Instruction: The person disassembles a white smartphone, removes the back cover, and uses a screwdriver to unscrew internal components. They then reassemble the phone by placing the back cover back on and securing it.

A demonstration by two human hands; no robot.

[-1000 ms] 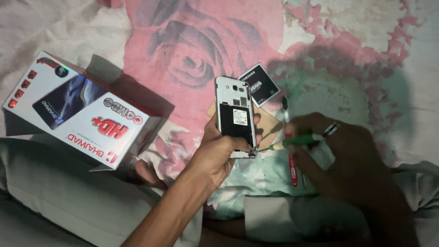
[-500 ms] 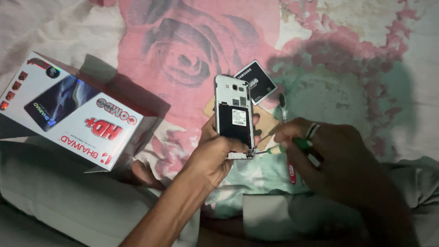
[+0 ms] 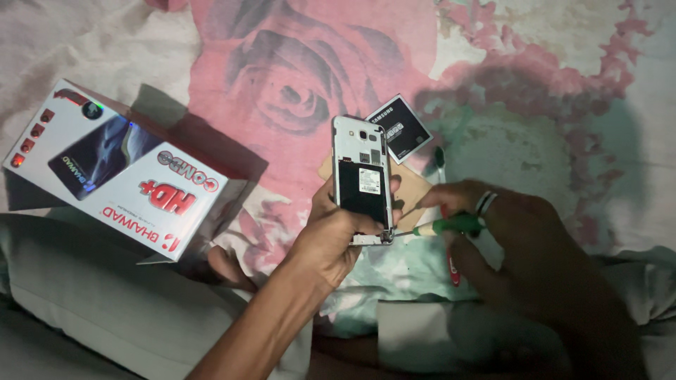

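- Since the earlier frames, the right hand (image 3: 521, 236) has come closer to the phone, so the tip of the green-handled screwdriver (image 3: 440, 226) now touches the lower right corner of the phone; the left hand has stayed almost in the same place.
- At the left edge of the rose-printed bedsheet (image 3: 296, 63), a white phone-part box (image 3: 116, 169) stands open and is not touched.
- The left hand (image 3: 338, 236) is closed around the phone (image 3: 362, 181) and holds it upright over the middle of the sheet, with the back side to the camera.
- The back cover is already off and the battery bay looks empty, while the inner frame is still on the phone, so the opening seems only partly done.
- A black battery (image 3: 399, 129) lies on the sheet just beyond the phone.
- The right hand pinches the screwdriver, and a red-handled tool (image 3: 454, 271) lies under it.
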